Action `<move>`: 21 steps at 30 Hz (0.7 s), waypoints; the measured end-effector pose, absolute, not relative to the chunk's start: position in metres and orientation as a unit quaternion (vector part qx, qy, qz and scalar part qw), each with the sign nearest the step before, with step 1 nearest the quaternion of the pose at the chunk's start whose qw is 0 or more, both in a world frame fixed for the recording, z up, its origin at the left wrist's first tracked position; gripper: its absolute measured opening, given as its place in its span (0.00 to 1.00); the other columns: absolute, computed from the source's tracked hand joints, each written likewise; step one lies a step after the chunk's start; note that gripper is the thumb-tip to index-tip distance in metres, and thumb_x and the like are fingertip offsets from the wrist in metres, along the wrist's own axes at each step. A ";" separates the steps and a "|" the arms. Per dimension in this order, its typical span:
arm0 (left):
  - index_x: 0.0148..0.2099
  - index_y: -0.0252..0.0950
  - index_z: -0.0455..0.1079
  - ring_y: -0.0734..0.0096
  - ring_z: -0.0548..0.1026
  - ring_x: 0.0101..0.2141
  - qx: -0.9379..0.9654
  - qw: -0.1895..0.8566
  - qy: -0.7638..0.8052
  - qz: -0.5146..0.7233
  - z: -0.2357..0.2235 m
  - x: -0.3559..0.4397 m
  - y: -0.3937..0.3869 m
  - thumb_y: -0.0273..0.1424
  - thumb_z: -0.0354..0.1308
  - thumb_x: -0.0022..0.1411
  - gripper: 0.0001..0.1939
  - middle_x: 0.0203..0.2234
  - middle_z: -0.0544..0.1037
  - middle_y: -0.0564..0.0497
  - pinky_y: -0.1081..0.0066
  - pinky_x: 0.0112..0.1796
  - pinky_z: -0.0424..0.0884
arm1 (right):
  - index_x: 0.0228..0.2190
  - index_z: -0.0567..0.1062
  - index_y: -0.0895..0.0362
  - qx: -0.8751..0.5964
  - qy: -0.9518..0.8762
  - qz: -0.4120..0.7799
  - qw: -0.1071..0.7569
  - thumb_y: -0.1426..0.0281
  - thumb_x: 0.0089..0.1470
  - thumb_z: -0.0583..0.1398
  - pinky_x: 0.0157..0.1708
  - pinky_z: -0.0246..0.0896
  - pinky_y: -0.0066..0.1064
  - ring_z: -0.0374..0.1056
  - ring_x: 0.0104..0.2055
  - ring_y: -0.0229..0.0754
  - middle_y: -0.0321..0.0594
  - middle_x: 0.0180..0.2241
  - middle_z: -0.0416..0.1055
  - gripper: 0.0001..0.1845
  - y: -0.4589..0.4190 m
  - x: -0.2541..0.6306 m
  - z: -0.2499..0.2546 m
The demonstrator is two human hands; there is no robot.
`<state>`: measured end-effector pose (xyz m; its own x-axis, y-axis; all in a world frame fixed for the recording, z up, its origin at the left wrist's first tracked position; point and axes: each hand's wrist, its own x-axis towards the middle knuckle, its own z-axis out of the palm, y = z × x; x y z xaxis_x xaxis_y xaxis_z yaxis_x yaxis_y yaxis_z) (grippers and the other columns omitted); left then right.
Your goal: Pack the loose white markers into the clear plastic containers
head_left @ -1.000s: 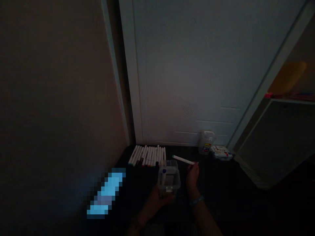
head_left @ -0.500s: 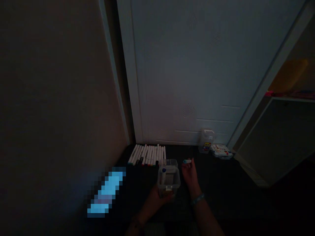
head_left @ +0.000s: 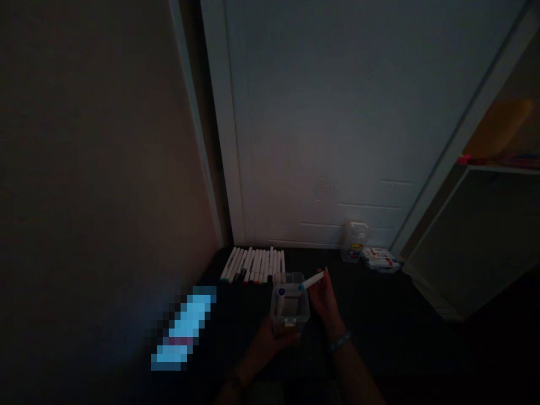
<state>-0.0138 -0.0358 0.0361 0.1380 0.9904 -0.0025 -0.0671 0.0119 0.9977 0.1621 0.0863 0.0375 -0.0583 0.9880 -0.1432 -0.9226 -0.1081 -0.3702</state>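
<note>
R hand (head_left: 325, 301) holds marker (head_left: 313, 280) (blue-ended) nr clr box (head_left: 290, 319)

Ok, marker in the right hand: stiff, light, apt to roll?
The marker looks straight, so probably stiff. The right hand holds it near one end, suggesting it's light. Slim and long, it may roll if nudged, though barrel shape is unclear.

Left fingers (head_left: 288, 340) curled, right fingers (head_left: 324, 281) pinched
</note>
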 end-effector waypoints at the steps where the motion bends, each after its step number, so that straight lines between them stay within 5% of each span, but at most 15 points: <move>1: 0.54 0.35 0.66 0.57 0.76 0.43 0.519 0.547 0.453 0.476 0.037 -0.014 -0.036 0.37 0.70 0.47 0.33 0.38 0.80 0.45 0.62 0.48 0.70 | 0.29 0.77 0.51 -0.179 -0.092 0.720 0.664 0.63 0.47 0.68 0.33 0.68 0.27 0.72 0.29 0.34 0.28 0.28 0.77 0.07 0.086 0.162 0.038; 8: 0.55 0.36 0.65 0.56 0.74 0.47 0.536 0.516 0.478 0.467 0.047 -0.013 -0.038 0.36 0.69 0.46 0.34 0.46 0.76 0.43 0.61 0.50 0.68 | 0.27 0.76 0.51 -0.206 -0.140 0.719 0.649 0.56 0.45 0.67 0.33 0.66 0.30 0.71 0.28 0.36 0.28 0.25 0.75 0.13 0.085 0.160 0.040; 21: 0.55 0.33 0.65 0.55 0.74 0.47 0.531 0.523 0.476 0.467 0.044 -0.013 -0.039 0.36 0.70 0.47 0.34 0.43 0.77 0.42 0.60 0.50 0.68 | 0.27 0.74 0.52 -0.231 -0.182 0.711 0.639 0.53 0.46 0.66 0.33 0.65 0.29 0.70 0.28 0.36 0.28 0.23 0.73 0.16 0.083 0.160 0.041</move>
<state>-0.0131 -0.0386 0.0444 0.1101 0.9939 -0.0023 0.0180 0.0003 0.9998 0.1596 0.0829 0.0408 -0.0775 0.9923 -0.0968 -0.8240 -0.1185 -0.5541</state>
